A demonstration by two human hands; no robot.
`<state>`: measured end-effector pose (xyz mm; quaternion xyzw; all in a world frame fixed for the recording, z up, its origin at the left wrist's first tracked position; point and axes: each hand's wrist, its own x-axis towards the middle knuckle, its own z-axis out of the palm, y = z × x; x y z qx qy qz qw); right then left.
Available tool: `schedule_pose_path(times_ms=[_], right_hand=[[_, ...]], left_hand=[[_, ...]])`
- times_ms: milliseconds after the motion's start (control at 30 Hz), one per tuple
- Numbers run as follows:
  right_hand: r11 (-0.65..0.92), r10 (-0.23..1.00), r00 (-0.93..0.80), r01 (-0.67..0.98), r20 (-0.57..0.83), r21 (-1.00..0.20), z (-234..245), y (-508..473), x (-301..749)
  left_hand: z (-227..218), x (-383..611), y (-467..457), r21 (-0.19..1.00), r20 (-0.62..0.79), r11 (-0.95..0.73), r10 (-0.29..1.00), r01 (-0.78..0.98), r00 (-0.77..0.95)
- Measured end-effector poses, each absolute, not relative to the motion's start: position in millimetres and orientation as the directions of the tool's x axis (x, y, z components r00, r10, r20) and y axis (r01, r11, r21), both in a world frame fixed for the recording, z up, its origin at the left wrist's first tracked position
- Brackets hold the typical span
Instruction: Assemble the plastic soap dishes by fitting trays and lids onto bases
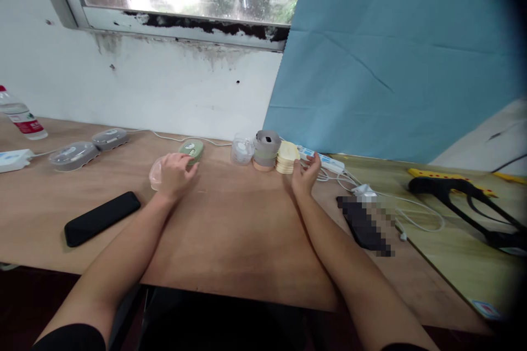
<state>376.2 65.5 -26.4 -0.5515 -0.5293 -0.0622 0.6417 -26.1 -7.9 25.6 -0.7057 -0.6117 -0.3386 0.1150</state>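
Observation:
My left hand point(177, 173) reaches over a pink translucent case point(156, 174), hiding most of it. Its fingers are bent, with the thumb apart, and the fingertips are at the near edge of a green oval case point(193, 149). My right hand point(305, 174) is beside a stack of pale yellow pieces point(287, 158), fingers curved and apart, with nothing visible between them. Left of that stack stands a pile of grey rings point(267, 145) over a peach-coloured layer. Clear plastic covers point(242, 151) are stacked next to it.
Two grey cases point(74, 154) lie at the left, near a water bottle point(28, 120). A black phone point(102, 218) lies by my left forearm. To the right are a power strip point(325, 161), white cables, a pixelated dark object point(364, 225) and a black frame point(465, 203).

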Motion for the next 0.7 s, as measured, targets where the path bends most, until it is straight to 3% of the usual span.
schedule_pose_path(times_ms=[167, 300, 400, 533, 633, 700], right_hand=[[0.486, 0.498, 0.248, 0.713, 0.831, -0.504, -16, 47, 354], [0.570, 0.516, 0.080, 0.711, 0.853, -0.412, -15, 40, 339], [0.627, 0.516, -0.031, 0.694, 0.856, -0.353, -15, 34, 331], [0.699, 0.537, -0.180, 0.642, 0.824, -0.315, -18, 24, 319], [0.740, 0.566, -0.326, 0.606, 0.757, -0.293, -20, 16, 307], [0.772, 0.554, -0.410, 0.578, 0.724, -0.264, -20, 12, 300]], left_hand=[[26, -63, -1, 0.234, 0.446, 0.235, 0.836, 0.943, -0.319], [25, -74, 4, 0.304, 0.203, 0.369, 0.876, 0.878, -0.438], [31, -70, 2, 0.283, 0.065, 0.335, 0.928, 0.899, -0.367], [35, -46, -11, 0.266, 0.030, 0.192, 0.978, 0.945, -0.207], [30, -17, -23, 0.404, 0.103, -0.061, 0.994, 0.913, 0.021], [24, 2, -29, 0.495, 0.227, -0.228, 0.965, 0.838, 0.129]])
